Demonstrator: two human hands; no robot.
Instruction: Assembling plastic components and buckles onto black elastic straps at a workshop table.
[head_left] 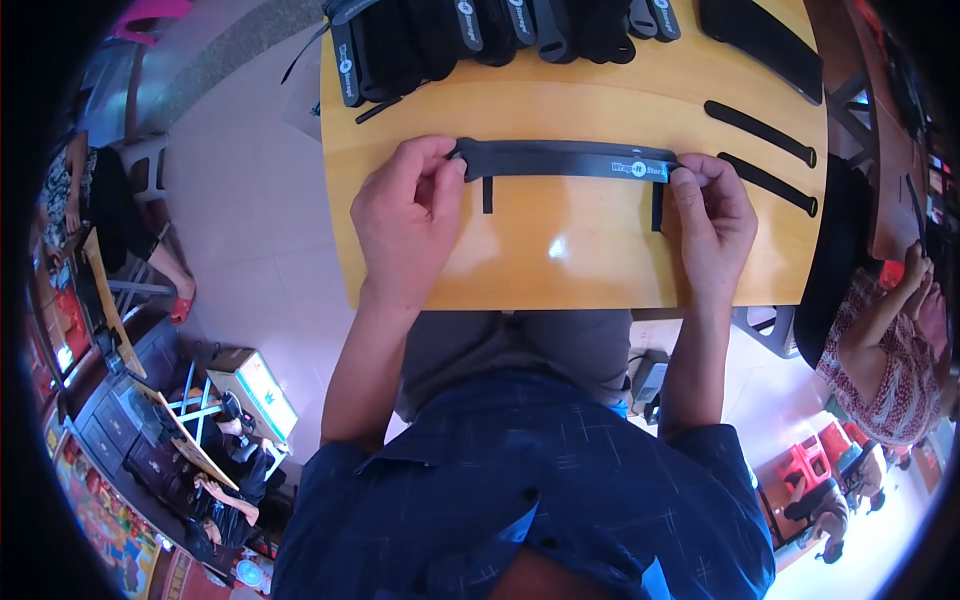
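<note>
A person holds a long black strap [565, 160] flat on the yellow wooden desk [560, 260]. The left hand [408, 215] pinches one end, and the right hand [712, 215] pinches the other end. More black straps [480, 35] lie in a pile at the far edge. Two thin black strips [765, 155] lie near the right hand.

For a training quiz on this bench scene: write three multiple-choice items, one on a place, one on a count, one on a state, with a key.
1. Where does the pile of black straps lie?
A. at the table's far edge
B. on the floor
C. on the person's lap

2. How many loose thin strips lie right of the right hand?
A. none
B. two
C. five

3. How is the long black strap held?
A. rolled up
B. hanging off the table
C. stretched flat between both hands

Key: 1 A, the pile sits along the far side; 2 B, two show there; 3 C, the left hand and right hand pinch its ends.
</note>
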